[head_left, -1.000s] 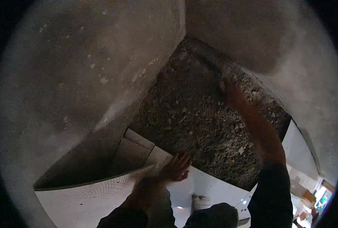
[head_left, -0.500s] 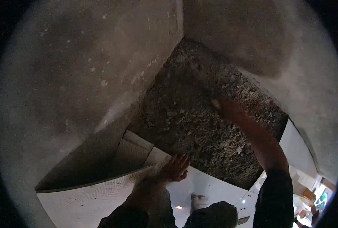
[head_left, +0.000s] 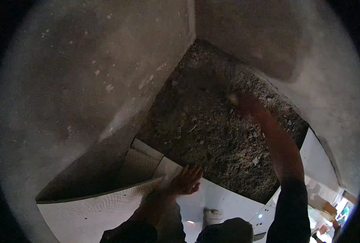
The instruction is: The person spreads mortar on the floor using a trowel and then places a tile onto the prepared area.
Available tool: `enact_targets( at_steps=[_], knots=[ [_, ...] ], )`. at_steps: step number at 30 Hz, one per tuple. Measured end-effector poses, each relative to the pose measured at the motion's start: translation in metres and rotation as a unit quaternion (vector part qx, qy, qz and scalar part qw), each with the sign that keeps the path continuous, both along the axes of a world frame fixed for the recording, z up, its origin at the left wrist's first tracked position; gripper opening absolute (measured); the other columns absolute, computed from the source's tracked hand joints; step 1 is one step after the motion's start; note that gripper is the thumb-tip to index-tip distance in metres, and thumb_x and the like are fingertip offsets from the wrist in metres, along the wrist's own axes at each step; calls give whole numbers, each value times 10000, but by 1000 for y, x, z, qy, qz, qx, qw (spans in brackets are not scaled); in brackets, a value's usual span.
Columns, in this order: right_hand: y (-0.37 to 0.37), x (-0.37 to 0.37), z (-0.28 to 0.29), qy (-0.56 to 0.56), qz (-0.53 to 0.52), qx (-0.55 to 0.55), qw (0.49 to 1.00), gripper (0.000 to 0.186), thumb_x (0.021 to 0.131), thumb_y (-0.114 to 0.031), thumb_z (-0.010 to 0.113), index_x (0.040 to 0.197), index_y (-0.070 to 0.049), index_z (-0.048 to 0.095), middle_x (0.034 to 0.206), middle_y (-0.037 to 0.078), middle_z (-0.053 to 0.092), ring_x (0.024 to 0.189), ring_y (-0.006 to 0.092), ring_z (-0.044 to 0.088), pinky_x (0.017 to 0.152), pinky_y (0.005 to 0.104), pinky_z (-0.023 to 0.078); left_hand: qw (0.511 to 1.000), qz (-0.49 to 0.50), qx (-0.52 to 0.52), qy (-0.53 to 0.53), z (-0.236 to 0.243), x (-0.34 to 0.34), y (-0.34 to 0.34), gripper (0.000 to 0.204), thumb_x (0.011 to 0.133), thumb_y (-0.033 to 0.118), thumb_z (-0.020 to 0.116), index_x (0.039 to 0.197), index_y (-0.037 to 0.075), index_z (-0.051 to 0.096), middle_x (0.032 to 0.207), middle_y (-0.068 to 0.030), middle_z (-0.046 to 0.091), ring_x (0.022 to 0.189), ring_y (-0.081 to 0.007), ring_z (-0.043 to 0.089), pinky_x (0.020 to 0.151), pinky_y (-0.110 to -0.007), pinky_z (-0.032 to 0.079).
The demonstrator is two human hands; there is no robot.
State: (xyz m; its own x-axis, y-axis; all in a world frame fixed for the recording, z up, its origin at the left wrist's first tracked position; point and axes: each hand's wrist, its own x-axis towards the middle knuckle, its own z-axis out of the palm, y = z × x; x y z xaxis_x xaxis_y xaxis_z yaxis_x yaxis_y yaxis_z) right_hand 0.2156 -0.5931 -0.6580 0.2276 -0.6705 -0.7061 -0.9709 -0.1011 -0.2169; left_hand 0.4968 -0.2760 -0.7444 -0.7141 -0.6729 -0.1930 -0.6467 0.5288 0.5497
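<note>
My left hand [head_left: 187, 179] lies on the edge of a white floor tile [head_left: 224, 195], fingers spread out and nothing held. Beyond that edge is a patch of rough, crumbly dark mortar or soil [head_left: 216, 150] in the corner of the room. My right hand [head_left: 247, 103] reaches over its far part, fingers closed and blurred. A pale end, perhaps of a tool handle, shows at the fingers; the rest is lost in the shadow, so I cannot make out its kind.
Plastered walls [head_left: 95, 77] meet at the far corner. To the left a large tile [head_left: 95, 214] with a ridged pattern stands tilted beside smaller tile pieces [head_left: 141, 160]. My shoe [head_left: 212, 216] rests on the laid tiles. A person [head_left: 330, 233] and boxes show at the lower right.
My right hand has moved slightly farther away over the rough patch. My left hand stays at the tile edge.
</note>
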Motion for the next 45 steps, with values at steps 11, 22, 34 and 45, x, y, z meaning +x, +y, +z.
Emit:
enact_targets(
  at_steps=[11, 22, 34, 45],
  knots=[
    [-3, 11, -40, -27, 11, -79, 996, 541, 902, -164, 574, 1397, -109, 361, 1222, 185, 568, 1060, 314, 593, 899, 461, 490, 999, -16, -27, 43, -1, -2, -4, 570, 897, 371, 501, 1348, 33, 414, 1395, -227, 372, 1319, -393, 320, 1074, -602, 203],
    [148, -120, 36, 38, -61, -81, 994, 596, 821, -153, 653, 1356, -96, 396, 1179, 195, 579, 1067, 327, 587, 917, 447, 485, 999, -23, 17, -25, 8, -11, -7, 553, 908, 396, 458, 1316, 23, 437, 1385, -222, 378, 1280, -417, 358, 1058, -632, 192],
    [383, -85, 50, -145, -390, 22, 909, 465, 858, -378, 630, 1170, -68, 479, 960, 201, 639, 894, 367, 642, 772, 501, 512, 993, -46, -75, -77, 11, -10, -6, 530, 940, 415, 391, 1271, 8, 474, 1327, -222, 430, 1266, -407, 373, 1068, -594, 191],
    [457, -118, 67, -46, -242, 84, 965, 422, 849, -479, 607, 1030, -103, 545, 902, 142, 641, 814, 314, 661, 723, 441, 544, 989, -45, -119, -78, 5, -12, -2, 519, 952, 414, 371, 1251, 3, 474, 1328, -218, 412, 1270, -405, 351, 1071, -595, 180]
  ],
)
